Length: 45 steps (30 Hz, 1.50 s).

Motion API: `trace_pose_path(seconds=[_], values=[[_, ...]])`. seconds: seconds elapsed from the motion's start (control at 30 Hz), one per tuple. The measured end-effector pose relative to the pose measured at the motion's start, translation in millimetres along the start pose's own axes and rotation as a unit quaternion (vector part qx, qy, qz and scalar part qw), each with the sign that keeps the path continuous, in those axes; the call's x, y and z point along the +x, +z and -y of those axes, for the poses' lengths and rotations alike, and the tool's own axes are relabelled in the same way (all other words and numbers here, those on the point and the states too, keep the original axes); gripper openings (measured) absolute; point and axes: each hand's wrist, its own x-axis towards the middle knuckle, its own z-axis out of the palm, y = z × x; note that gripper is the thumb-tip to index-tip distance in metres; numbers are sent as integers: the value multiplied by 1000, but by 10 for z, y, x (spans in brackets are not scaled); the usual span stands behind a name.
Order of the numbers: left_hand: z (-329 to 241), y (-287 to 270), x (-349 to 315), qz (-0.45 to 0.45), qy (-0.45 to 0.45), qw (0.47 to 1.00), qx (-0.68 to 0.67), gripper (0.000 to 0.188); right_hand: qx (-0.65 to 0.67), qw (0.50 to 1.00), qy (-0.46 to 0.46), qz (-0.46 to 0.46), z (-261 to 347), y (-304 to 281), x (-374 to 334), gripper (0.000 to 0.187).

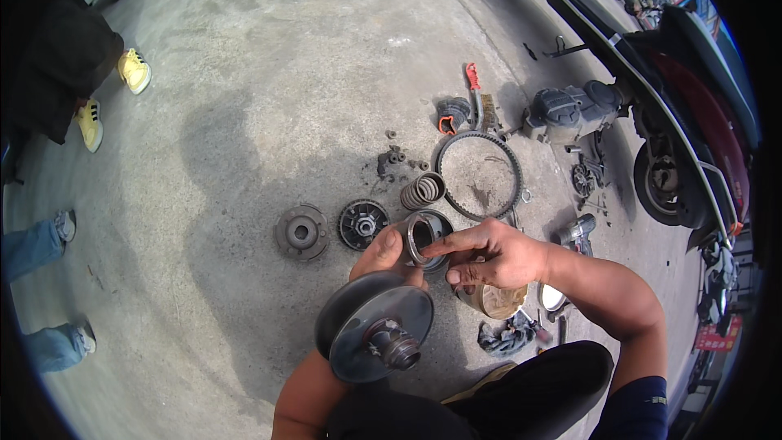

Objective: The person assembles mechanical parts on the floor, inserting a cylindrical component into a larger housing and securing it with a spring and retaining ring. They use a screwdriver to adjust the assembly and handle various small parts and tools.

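My left hand point(379, 259) is closed round a short, hollow metal sleeve point(410, 243), thumb along its side. The stretched index finger of my right hand point(505, 254) reaches into the sleeve's opening; its thumb is apart, and dark grime marks the fingers. Close to me, a double-disc metal pulley point(366, 322) with a threaded hub covers part of my left wrist and forearm; what supports it is hidden. Just beyond the sleeve, a round metal cup point(441, 232) sits on the ground, partly hidden by my hands. A coil spring point(423, 191) lies beyond it.
A flanged disc point(301, 232) and a finned disc point(362, 224) lie left of my hands. A toothed belt point(479, 175), wire brush point(489, 112), engine casing point(570, 112) and power drill point(576, 232) are rightward. A scooter point(688, 98) stands right; people's shoes point(134, 71) show left.
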Motion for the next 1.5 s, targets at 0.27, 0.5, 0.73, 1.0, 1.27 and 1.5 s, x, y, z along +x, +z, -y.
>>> trace_pose_path(seconds=[0.27,0.5,0.73,1.0,1.27,1.5], values=[[96,-137,99,85,-9,990,-111,39,-476,877,-65,-16,188,-195,-44,65],[241,-305,257,111,13,988,-104,43,111,984,141,24,171,48,-60,63],[208,-268,202,50,27,990,-131,40,-103,994,2,-32,139,73,-64,54],[218,-398,263,126,-17,988,-86,39,-345,922,-160,-75,2,-18,-44,42],[386,-440,367,155,-8,984,-86,40,-397,903,-146,-75,-36,-83,-43,39],[409,-537,386,152,34,981,-115,42,344,925,149,-68,75,237,-107,41]])
